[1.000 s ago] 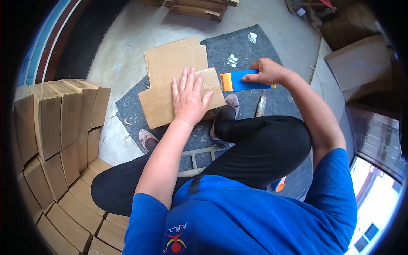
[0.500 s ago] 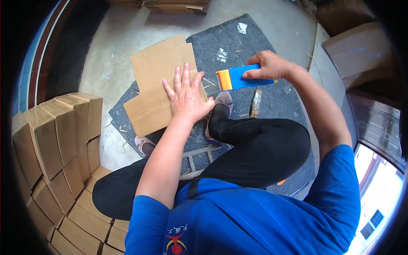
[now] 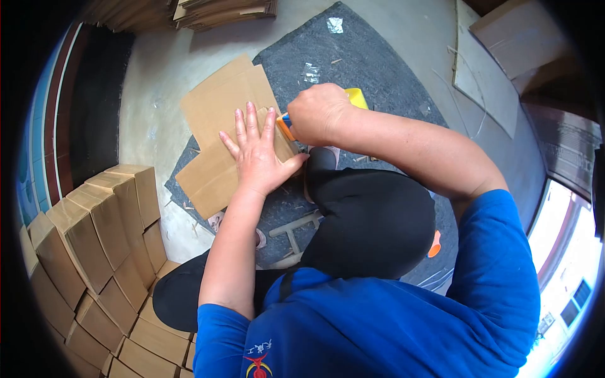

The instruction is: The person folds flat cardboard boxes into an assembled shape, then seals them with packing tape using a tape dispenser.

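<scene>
My left hand (image 3: 257, 157) lies flat with its fingers spread on folded cardboard (image 3: 208, 176), which has a wide flap (image 3: 220, 94) at the back. My right hand (image 3: 318, 113) is wrapped round a blue tool with an orange end (image 3: 285, 126), a tape dispenser by its look. The orange end is at the right edge of the cardboard, beside my left fingertips. Most of the tool is hidden under my right hand. Something yellow (image 3: 357, 98) shows just behind that hand.
Stacked folded cartons (image 3: 88, 239) stand at the left. More flat cardboard (image 3: 224, 12) lies at the top, and a large box (image 3: 520, 38) at the upper right. A dark mat (image 3: 378, 63) covers the floor under the work. An orange ring (image 3: 435, 244) lies by my knee.
My right hand has moved left with the blue tool, turning it, and its orange end is now at the cardboard's edge. My left hand stays spread on the cardboard.
</scene>
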`<state>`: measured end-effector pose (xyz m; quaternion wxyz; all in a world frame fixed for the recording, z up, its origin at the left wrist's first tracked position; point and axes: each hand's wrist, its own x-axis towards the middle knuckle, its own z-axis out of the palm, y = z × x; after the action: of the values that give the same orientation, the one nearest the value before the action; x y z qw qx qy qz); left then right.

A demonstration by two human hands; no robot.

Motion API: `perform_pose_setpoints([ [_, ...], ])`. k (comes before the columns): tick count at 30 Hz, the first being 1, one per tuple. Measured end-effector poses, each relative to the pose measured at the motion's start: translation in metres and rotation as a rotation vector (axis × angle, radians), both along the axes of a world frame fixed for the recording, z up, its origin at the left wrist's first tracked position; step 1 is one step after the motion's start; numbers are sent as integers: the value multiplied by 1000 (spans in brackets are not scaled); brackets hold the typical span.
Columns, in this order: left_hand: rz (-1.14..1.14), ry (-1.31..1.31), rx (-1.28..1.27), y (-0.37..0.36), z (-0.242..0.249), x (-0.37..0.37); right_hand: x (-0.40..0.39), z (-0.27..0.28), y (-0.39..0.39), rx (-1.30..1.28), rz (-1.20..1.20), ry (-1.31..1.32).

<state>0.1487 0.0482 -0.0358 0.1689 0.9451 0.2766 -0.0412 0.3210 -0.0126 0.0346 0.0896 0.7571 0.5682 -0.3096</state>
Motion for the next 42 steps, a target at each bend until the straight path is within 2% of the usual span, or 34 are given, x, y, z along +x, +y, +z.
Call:
perform_pose_setpoints([
  [1, -6, -59, -19, 1, -4, -2, -11, -10, 0, 8, 121, -41],
  [3, -23, -226, -98, 6, -3, -8, -22, -36, -1, 3, 111, -35],
  [4, -31, -222, -92, 10, -7, -13, -20, -41, -4, 9, 110, -27],
  [7, 45, -576, -138, 6, -16, -27, -15, -84, -20, 71, 173, -239],
  [10, -15, -524, -113, 6, -19, -31, 17, -143, -42, 168, -9, -504],
  [13, 10, -577, -111, 5, -20, -26, 49, -179, -69, 282, -244, -473],
  [16, 29, -566, -81, 2, -19, -23, 44, -206, -91, 191, -358, -440],
  [18, 28, -564, -68, 2, -19, -22, 28, -207, -82, 224, -430, -382],
  [19, 27, -568, -58, 1, -19, -22, 13, -190, -69, 474, -537, -254],
  [21, 31, -553, -47, 0, -18, -21, -12, -170, -35, 823, -766, 227],
  [23, 24, -544, -34, 0, -18, -21, -36, -155, -5, 854, -904, 599],
  [26, 28, -562, -19, 1, -20, -20, -63, -194, 12, 796, -926, 696],
  [28, 33, -575, -10, 1, -20, -20, -62, -228, 4, 689, -877, 429],
  [29, 31, -572, -9, 0, -19, -20, -59, -227, -2, 532, -827, 322],
  [31, 26, -577, -5, 2, -23, -19, -61, -238, -12, 451, -876, 261],
  [32, 40, -594, -18, 2, -21, -19, -56, -236, -15, 606, -878, 384],
  [34, 68, -616, -23, 1, -18, -20, -51, -188, -16, 833, -877, 719],
  [35, 76, -631, -28, 0, -20, -21, -50, -162, -16, 883, -728, 831],
  [36, 80, -621, -34, 1, -16, -21, -53, -148, -17, 912, -539, 789],
  [37, 92, -640, -34, 3, -21, -23, -56, -143, -18, 888, -407, 598],
  [40, 176, -453, 36, 15, -9, -42, -49, -153, -20, 772, -376, 555],
  [41, 299, -266, 121, 22, -4, -59, -50, -144, -20, 747, -358, 504],
  [42, 458, -225, 182, 34, -6, -80, -48, -142, -21, 706, -366, 503],
])
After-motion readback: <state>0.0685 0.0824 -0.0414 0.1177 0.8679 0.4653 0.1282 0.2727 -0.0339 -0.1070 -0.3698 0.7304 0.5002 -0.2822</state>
